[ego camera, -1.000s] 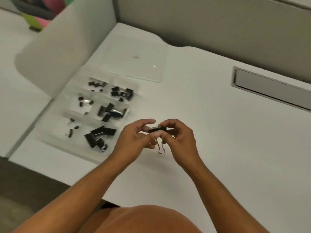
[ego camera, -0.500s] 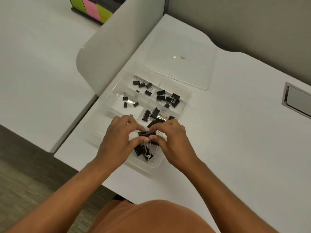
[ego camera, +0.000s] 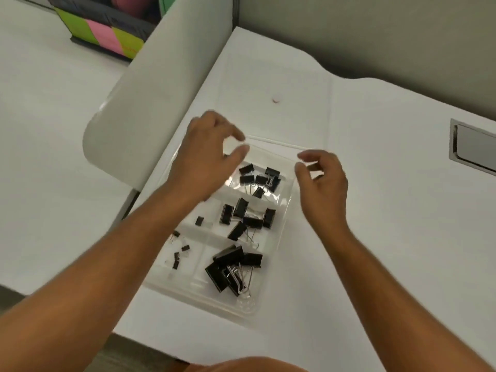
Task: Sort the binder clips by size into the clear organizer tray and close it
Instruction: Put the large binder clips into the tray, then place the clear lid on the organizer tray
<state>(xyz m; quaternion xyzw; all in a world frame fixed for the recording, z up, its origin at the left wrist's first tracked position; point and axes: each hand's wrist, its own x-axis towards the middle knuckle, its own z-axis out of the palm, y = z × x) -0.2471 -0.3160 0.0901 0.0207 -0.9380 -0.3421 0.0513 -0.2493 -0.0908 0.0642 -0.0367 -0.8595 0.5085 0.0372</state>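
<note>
The left hand (ego camera: 206, 159) is held above the far left part of the clear organizer tray (ego camera: 249, 308), fingers loosely curled and empty. The binder clips (ego camera: 233, 267) are seen lying in the compartments, smaller ones toward the left, larger ones at the near right, so sorting is judged complete. The right hand (ego camera: 320, 181) is held over the far right corner, also loosely curled and empty. Both hands are apart and raised toward the transparent lid (ego camera: 276, 84), lying flat beyond the tray, presumably so it can be folded over. The tray is carried on a white desk (ego camera: 375, 237); a grey partition (ego camera: 362, 36) is seen behind, a cable slot (ego camera: 472, 149) at right
</note>
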